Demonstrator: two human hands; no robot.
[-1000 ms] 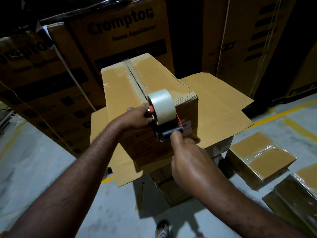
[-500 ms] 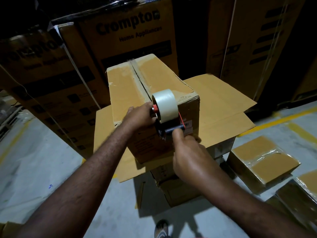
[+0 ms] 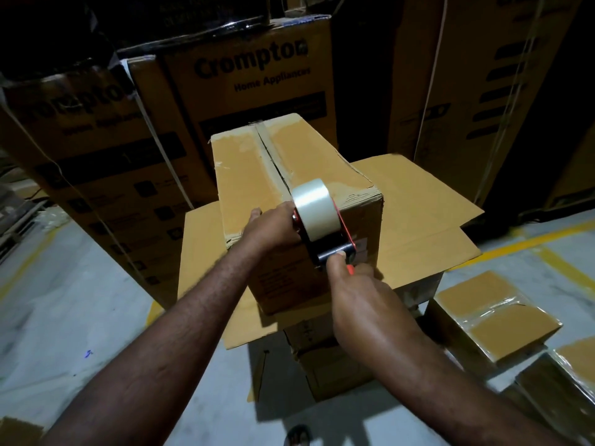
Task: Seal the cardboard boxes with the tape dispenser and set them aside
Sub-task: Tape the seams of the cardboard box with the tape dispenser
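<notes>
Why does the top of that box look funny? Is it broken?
Not broken, but not shut tight. The box has a dark gap along the middle of its top where the two flaps meet, and the flap edges look ragged. The right hand holds the tape dispenser at the near end of that gap, while the left hand steadies the box.

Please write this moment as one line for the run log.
step: taping seam | right hand: on tape dispenser | left hand: steadying cardboard box
</notes>
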